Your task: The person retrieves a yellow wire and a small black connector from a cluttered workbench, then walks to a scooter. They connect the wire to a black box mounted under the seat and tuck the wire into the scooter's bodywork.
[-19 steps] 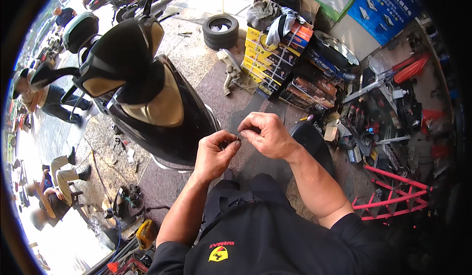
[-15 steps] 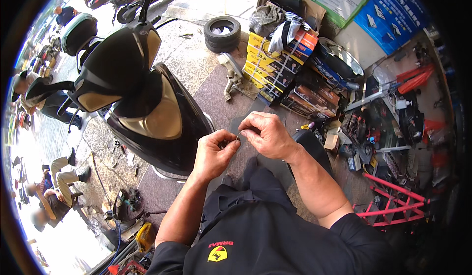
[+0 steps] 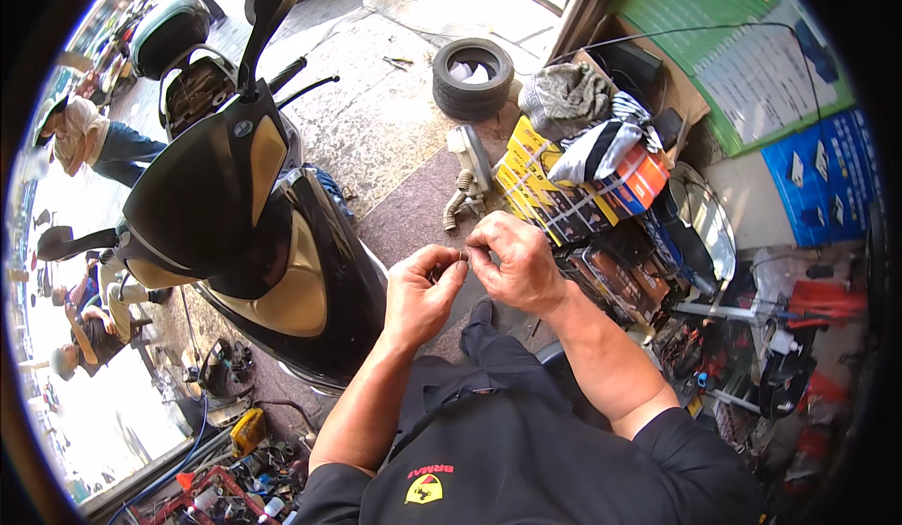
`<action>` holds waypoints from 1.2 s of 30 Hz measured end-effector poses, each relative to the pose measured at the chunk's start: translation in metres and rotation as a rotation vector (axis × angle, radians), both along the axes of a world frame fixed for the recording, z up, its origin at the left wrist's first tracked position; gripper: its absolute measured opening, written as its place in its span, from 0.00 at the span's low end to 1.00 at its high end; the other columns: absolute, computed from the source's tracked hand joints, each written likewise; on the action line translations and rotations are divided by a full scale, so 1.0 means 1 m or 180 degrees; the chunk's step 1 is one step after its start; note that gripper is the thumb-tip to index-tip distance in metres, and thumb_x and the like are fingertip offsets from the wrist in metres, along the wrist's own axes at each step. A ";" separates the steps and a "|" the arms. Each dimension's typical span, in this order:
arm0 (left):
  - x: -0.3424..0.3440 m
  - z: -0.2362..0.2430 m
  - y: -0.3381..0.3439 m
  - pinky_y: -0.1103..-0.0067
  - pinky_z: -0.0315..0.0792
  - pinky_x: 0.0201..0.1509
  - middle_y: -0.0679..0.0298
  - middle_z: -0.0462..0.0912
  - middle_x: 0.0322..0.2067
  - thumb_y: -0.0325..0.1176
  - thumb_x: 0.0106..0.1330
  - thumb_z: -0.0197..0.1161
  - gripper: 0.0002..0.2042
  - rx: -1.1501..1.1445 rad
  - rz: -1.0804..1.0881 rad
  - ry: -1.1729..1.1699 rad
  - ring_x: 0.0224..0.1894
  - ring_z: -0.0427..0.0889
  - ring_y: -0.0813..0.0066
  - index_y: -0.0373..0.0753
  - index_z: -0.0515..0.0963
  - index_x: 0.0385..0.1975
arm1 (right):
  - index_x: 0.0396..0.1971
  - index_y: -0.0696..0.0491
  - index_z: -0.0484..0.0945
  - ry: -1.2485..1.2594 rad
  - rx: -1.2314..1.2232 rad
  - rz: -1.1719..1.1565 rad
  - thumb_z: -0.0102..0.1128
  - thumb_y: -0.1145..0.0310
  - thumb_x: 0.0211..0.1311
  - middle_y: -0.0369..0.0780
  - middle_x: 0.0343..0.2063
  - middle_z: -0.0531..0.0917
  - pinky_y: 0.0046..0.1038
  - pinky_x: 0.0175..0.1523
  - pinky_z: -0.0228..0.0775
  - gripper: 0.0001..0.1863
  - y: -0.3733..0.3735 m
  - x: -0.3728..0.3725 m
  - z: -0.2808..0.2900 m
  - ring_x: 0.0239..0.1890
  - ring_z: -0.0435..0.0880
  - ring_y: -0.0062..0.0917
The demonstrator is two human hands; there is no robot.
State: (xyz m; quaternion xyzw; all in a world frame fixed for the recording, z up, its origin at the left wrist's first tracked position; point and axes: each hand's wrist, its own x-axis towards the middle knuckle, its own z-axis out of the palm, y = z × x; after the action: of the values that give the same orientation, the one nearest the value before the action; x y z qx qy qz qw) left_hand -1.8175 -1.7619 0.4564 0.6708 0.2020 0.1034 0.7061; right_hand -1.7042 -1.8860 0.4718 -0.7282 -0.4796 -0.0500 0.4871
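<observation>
Right up close, two bare hands meet in the middle. The left hand (image 3: 423, 290) has its thumb and finger pressed together on a tiny thin piece (image 3: 463, 255), and the right hand (image 3: 512, 262) pinches at it from the other side. So the piece sits between the fingertips of both hands, too small for me to tell what it is. It could slip and drop, because only the tips hold it, and a thing that small would be hard to find on the speckled floor (image 3: 399, 215). It might also bend or snap if the two hands pull too hard. Now to count: there are two hands and one piece. Just past them on the left stands one black and gold scooter (image 3: 272, 290) with two mirrors. Ahead lies one engine part with a ribbed hose (image 3: 465, 187). To the right I see at least two cardboard boxes (image 3: 526, 182), with two cloths (image 3: 564, 100) on top. Farther on lies one tire (image 3: 473, 104). Two boards, one green (image 3: 691, 79) and one blue (image 3: 817, 182), are at the right. Far off to the left are at least three people (image 3: 80, 140).
</observation>
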 end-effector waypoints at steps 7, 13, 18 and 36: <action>0.066 0.003 0.016 0.88 0.64 0.27 0.74 0.76 0.22 0.24 0.63 0.63 0.04 0.0077 0.0445 -0.0138 0.24 0.68 0.91 0.32 0.80 0.34 | 0.29 0.58 0.77 -0.0124 0.0242 0.0061 0.67 0.83 0.45 0.44 0.27 0.81 0.32 0.35 0.75 0.10 0.035 0.066 -0.003 0.29 0.82 0.37; 0.129 0.003 0.056 0.88 0.65 0.28 0.73 0.78 0.23 0.24 0.62 0.62 0.05 0.0064 0.0514 -0.0384 0.25 0.69 0.91 0.32 0.80 0.36 | 0.29 0.58 0.78 0.0133 0.0391 0.0020 0.65 0.85 0.47 0.43 0.27 0.81 0.29 0.35 0.74 0.09 0.067 0.122 0.004 0.29 0.82 0.33; 0.191 0.008 0.102 0.88 0.67 0.29 0.71 0.79 0.24 0.23 0.61 0.63 0.05 0.0128 0.0367 -0.0534 0.25 0.71 0.90 0.31 0.80 0.36 | 0.28 0.58 0.78 0.0311 0.0547 -0.0122 0.65 0.83 0.47 0.44 0.26 0.80 0.31 0.36 0.74 0.08 0.113 0.171 0.010 0.30 0.81 0.37; 0.281 0.025 0.191 0.87 0.70 0.35 0.69 0.80 0.29 0.21 0.63 0.63 0.06 0.0269 0.0758 -0.0430 0.31 0.74 0.87 0.31 0.79 0.38 | 0.29 0.57 0.79 0.0481 0.0340 0.0869 0.64 0.84 0.47 0.45 0.31 0.80 0.31 0.37 0.74 0.09 0.215 0.297 0.019 0.33 0.81 0.39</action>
State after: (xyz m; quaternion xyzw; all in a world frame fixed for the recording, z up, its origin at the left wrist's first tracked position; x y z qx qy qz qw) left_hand -1.5362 -1.5706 0.4815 0.6627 0.2277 0.2397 0.6719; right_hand -1.4068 -1.6714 0.4906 -0.6310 -0.5327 0.0462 0.5621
